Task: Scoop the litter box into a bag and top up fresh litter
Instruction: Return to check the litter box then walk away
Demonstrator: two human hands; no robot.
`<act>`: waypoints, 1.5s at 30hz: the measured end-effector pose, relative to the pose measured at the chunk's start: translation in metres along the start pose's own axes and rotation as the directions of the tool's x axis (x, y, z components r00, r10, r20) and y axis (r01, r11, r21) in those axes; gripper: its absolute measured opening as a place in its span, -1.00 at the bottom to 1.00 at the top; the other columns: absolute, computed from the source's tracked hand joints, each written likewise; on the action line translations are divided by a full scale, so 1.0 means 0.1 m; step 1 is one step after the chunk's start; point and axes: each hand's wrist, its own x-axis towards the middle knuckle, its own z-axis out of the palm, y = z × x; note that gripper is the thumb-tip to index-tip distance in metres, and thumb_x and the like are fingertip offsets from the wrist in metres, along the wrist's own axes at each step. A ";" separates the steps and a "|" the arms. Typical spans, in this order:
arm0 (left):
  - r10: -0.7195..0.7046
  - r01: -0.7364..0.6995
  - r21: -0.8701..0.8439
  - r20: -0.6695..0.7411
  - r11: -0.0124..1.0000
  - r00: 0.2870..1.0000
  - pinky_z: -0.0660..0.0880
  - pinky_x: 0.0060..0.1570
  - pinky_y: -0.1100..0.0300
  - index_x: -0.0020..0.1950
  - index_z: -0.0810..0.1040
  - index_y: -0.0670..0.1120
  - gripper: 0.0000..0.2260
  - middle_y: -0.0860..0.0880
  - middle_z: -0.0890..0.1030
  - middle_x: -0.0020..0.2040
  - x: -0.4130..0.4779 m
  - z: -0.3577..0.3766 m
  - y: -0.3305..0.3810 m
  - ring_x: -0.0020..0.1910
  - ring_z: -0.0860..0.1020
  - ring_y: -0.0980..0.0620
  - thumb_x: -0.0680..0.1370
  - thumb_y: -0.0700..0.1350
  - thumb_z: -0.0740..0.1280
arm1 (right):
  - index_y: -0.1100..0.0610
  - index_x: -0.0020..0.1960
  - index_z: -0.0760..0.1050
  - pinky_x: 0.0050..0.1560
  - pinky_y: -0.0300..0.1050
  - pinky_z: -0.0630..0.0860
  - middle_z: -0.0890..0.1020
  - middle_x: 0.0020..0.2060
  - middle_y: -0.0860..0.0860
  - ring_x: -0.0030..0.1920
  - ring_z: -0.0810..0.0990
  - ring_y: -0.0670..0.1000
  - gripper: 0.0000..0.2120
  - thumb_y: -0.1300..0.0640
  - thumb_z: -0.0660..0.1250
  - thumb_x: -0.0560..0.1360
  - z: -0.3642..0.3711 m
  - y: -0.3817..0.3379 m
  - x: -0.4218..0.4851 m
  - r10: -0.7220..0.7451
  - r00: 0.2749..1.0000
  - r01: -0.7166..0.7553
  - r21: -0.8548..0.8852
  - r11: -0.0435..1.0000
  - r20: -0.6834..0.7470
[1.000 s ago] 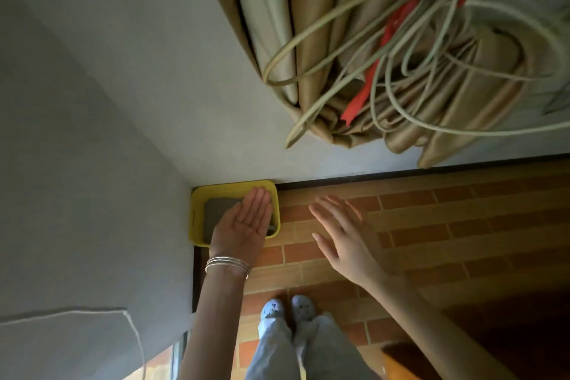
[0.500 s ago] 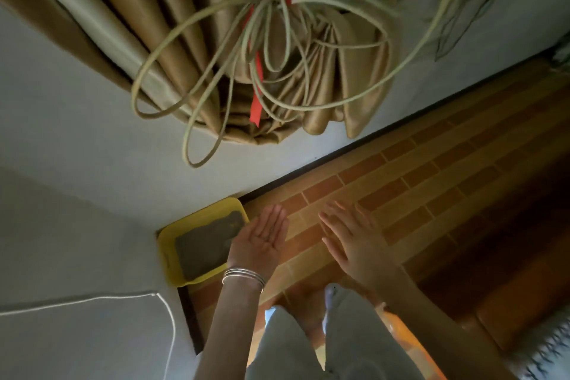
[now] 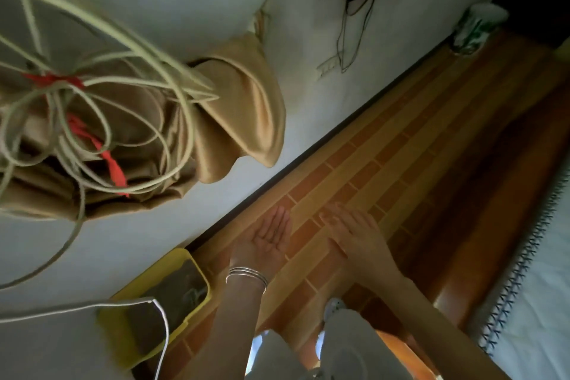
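Note:
A yellow litter box [image 3: 129, 339] with grey litter sits on the brick-pattern floor in the corner against the white wall, at the lower left of the head view. My left hand [image 3: 270, 236] is held palm up over the floor to the right of the box, fingers apart, holding nothing; silver bangles circle its wrist. My right hand [image 3: 354, 234] hovers palm down farther right, fingers spread and empty. No scoop or bag is in view.
A bundled tan curtain [image 3: 234, 120] tied with coiled cord and red ribbon hangs at the upper left. A white cable [image 3: 160, 318] crosses the litter box. A white cup [image 3: 475, 28] stands by the wall at the far right. A white blanket [image 3: 536, 302] lies at right.
The view has swung right and tilted, so the litter box slid to the lower left. Both hands stay open and are now over bare floor instead of near the box.

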 end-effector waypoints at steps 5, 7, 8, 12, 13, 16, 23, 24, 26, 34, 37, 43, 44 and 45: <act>-0.050 -0.014 0.357 0.168 0.934 0.985 0.45 0.12 -0.03 0.12 0.56 -0.32 -0.68 -0.23 0.59 0.16 0.38 0.31 -0.53 0.20 0.51 -0.13 0.61 -0.18 0.09 | 0.10 0.31 0.44 0.36 0.09 0.23 0.46 0.32 0.05 0.33 0.40 0.06 -0.64 0.05 0.22 0.55 -0.33 0.74 0.05 0.064 0.997 -0.065 -0.009 0.998 -0.038; -0.062 -0.018 0.368 0.203 0.930 0.977 0.45 0.09 -0.03 0.09 0.56 -0.31 -0.70 -0.22 0.61 0.11 0.49 0.47 -0.77 0.18 0.52 -0.13 0.62 -0.17 0.10 | 0.12 0.29 0.46 0.35 0.11 0.27 0.48 0.30 0.05 0.33 0.41 0.07 -0.65 0.09 0.28 0.52 -0.49 1.00 0.07 0.087 0.994 -0.089 -0.034 0.995 -0.070; -0.068 -0.015 0.384 0.202 0.923 0.977 0.45 0.10 -0.02 0.10 0.56 -0.31 -0.70 -0.22 0.61 0.11 0.52 0.55 -0.88 0.17 0.53 -0.13 0.63 -0.17 0.09 | 0.13 0.28 0.47 0.34 0.12 0.30 0.49 0.29 0.06 0.32 0.42 0.07 -0.65 0.10 0.29 0.51 -0.56 1.11 0.07 0.095 0.991 -0.100 -0.045 0.994 -0.096; -0.069 -0.029 0.437 0.205 0.899 0.976 0.48 0.01 0.01 0.08 0.57 -0.30 -0.70 -0.21 0.62 0.11 0.71 0.80 -1.27 0.09 0.58 -0.11 0.62 -0.18 0.10 | 0.14 0.24 0.50 0.31 0.14 0.34 0.54 0.23 0.07 0.28 0.47 0.09 -0.66 0.11 0.34 0.48 -0.81 1.47 0.08 0.111 0.978 -0.124 -0.062 0.990 -0.175; -0.078 -0.022 0.451 0.202 0.892 0.976 0.49 0.00 0.01 0.08 0.57 -0.30 -0.71 -0.20 0.63 0.10 0.74 0.85 -1.35 0.08 0.58 -0.10 0.62 -0.18 0.11 | 0.13 0.25 0.49 0.33 0.13 0.31 0.53 0.25 0.06 0.30 0.45 0.08 -0.65 0.09 0.32 0.49 -0.85 1.54 0.08 0.116 0.977 -0.129 -0.068 0.989 -0.177; -0.115 0.004 0.478 0.203 0.878 0.972 0.49 0.02 0.02 0.05 0.59 -0.30 -0.70 -0.19 0.64 0.09 0.85 0.98 -1.51 0.08 0.59 -0.10 0.61 -0.19 0.11 | 0.10 0.30 0.46 0.37 0.11 0.27 0.49 0.29 0.03 0.34 0.40 0.06 -0.64 0.07 0.28 0.52 -0.92 1.74 0.09 0.146 0.970 -0.160 -0.058 0.985 -0.193; -0.143 0.031 0.525 0.175 0.851 0.974 0.45 0.08 -0.01 0.09 0.54 -0.31 -0.68 -0.21 0.63 0.08 1.18 1.32 -1.72 0.08 0.56 -0.12 0.63 -0.18 0.05 | 0.07 0.31 0.44 0.33 0.10 0.33 0.48 0.30 0.00 0.35 0.39 0.01 -0.61 0.10 0.34 0.49 -0.84 2.12 0.15 0.268 0.932 -0.275 0.004 0.961 -0.246; -0.159 0.044 0.525 0.176 0.850 0.972 0.44 0.07 0.00 0.09 0.54 -0.31 -0.67 -0.21 0.63 0.08 1.23 1.39 -1.75 0.09 0.55 -0.12 0.63 -0.18 0.03 | 0.06 0.31 0.44 0.32 0.10 0.33 0.49 0.30 0.00 0.34 0.39 0.01 -0.61 0.10 0.34 0.49 -0.82 2.17 0.18 0.277 0.927 -0.285 0.006 0.959 -0.252; -0.179 0.054 0.553 0.174 0.832 0.968 0.42 0.10 0.00 0.10 0.53 -0.32 -0.66 -0.22 0.62 0.08 1.34 1.53 -1.84 0.11 0.53 -0.14 0.64 -0.16 0.02 | 0.05 0.30 0.45 0.31 0.10 0.34 0.50 0.29 0.00 0.33 0.41 0.01 -0.61 0.08 0.34 0.48 -0.82 2.29 0.26 0.288 0.922 -0.299 -0.005 0.954 -0.258; -0.296 0.131 0.677 0.134 0.724 0.946 0.20 0.40 0.01 0.25 0.44 -0.32 -0.61 -0.24 0.51 0.23 1.84 2.32 -2.07 0.32 0.39 -0.12 0.65 -0.12 -0.04 | 0.03 0.32 0.42 0.35 0.10 0.29 0.47 0.31 -0.02 0.36 0.37 0.00 -0.61 0.05 0.30 0.50 -0.98 2.82 0.84 0.329 0.913 -0.352 -0.057 0.934 -0.240; -0.337 0.151 0.705 0.132 0.693 0.932 0.30 0.29 -0.02 0.05 0.58 -0.35 -0.56 -0.23 0.59 0.14 2.07 2.60 -2.05 0.23 0.46 -0.15 0.65 -0.12 -0.03 | 0.04 0.30 0.44 0.35 0.10 0.29 0.48 0.30 -0.02 0.36 0.37 0.01 -0.63 0.03 0.29 0.51 -1.04 2.99 1.10 0.346 0.906 -0.373 -0.070 0.925 -0.243; -0.407 0.203 0.701 0.136 0.684 0.903 0.35 0.19 0.02 -0.08 0.64 -0.36 -0.49 -0.25 0.64 0.04 2.50 3.09 -2.05 0.15 0.48 -0.15 0.64 -0.13 -0.04 | 0.05 0.30 0.43 0.33 0.13 0.32 0.49 0.28 -0.01 0.35 0.39 0.02 -0.63 0.01 0.23 0.52 -1.13 3.27 1.51 0.376 0.881 -0.408 -0.057 0.911 -0.287; -0.417 0.211 0.702 0.133 0.680 0.899 0.38 0.15 0.02 -0.08 0.64 -0.37 -0.50 -0.25 0.64 0.04 2.56 3.15 -2.06 0.15 0.49 -0.15 0.63 -0.13 -0.04 | 0.04 0.32 0.41 0.33 0.13 0.31 0.48 0.29 -0.02 0.35 0.38 0.02 -0.62 0.00 0.21 0.52 -1.14 3.31 1.56 0.385 0.878 -0.415 -0.052 0.908 -0.284; -0.418 0.212 0.708 0.128 0.673 0.899 0.40 0.12 0.01 -0.07 0.64 -0.36 -0.51 -0.25 0.63 0.05 2.61 3.21 -2.08 0.14 0.50 -0.15 0.63 -0.13 -0.03 | 0.03 0.34 0.38 0.35 0.12 0.29 0.46 0.31 -0.03 0.37 0.36 0.01 -0.61 -0.01 0.20 0.53 -1.15 3.35 1.59 0.395 0.876 -0.423 -0.048 0.905 -0.277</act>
